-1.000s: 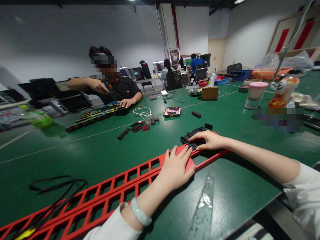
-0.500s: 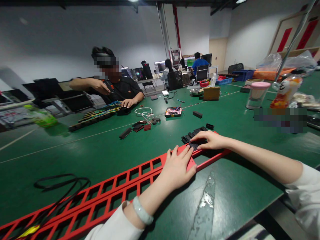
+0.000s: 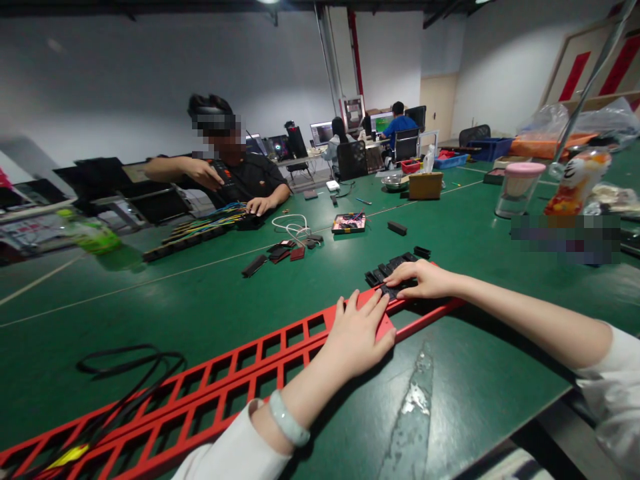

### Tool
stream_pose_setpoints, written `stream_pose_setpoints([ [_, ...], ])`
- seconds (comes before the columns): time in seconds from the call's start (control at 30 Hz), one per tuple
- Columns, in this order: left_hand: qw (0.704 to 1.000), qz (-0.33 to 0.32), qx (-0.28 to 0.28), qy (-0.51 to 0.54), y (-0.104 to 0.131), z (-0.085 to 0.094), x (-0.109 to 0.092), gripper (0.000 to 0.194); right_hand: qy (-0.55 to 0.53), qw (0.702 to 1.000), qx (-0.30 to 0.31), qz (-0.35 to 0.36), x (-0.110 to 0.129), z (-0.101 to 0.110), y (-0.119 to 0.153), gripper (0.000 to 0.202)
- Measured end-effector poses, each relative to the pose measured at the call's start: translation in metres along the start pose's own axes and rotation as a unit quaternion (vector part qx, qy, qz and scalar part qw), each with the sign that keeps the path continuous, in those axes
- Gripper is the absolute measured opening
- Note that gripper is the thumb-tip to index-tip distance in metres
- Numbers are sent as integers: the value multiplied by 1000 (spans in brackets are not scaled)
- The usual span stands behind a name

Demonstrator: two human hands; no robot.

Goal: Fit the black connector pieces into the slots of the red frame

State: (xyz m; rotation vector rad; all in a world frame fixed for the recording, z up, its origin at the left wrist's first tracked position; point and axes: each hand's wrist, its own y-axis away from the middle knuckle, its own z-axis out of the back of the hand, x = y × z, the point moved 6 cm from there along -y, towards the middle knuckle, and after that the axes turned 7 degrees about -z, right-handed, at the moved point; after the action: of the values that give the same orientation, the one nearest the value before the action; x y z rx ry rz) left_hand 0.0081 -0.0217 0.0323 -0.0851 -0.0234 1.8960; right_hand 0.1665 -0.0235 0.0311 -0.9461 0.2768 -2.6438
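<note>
A long red frame [image 3: 216, 363] with two rows of rectangular openings runs diagonally over the green table. My left hand [image 3: 359, 333] lies with fingers spread on a flat red part near its right end. My right hand [image 3: 419, 280] bends over a cluster of small black parts [image 3: 397, 265], thumb and fingertips around one of them. That black part sits at the red frame's edge, partly covered by my fingers. One more black piece [image 3: 422, 252] lies just behind the cluster.
Black cable [image 3: 125, 353] crosses the frame's left end. Mid-table are a white cable [image 3: 295, 230], dark blocks and an open box [image 3: 349, 223]. A pink-lidded cup [image 3: 519, 190] stands at right. Across the table a person holds a tool above wired black parts [image 3: 200, 237].
The whole view has shifted slightly. Both hands keep nearly the same place and pose on the frame and the black parts.
</note>
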Motion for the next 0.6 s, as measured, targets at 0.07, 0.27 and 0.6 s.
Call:
stream_pose_setpoints([
  [0.07,1000,-2,-1,0,0,0,0,57,3,1000,3,14,2,-1,0,32],
  [0.27,1000,-3,-4,-2,0,-1,0,56,42,998,23,30,8,-3,2,31],
  [0.6,1000,-2,-2,-11,-1,-1,0,57,48,997,-4,58,9,1,1,27],
])
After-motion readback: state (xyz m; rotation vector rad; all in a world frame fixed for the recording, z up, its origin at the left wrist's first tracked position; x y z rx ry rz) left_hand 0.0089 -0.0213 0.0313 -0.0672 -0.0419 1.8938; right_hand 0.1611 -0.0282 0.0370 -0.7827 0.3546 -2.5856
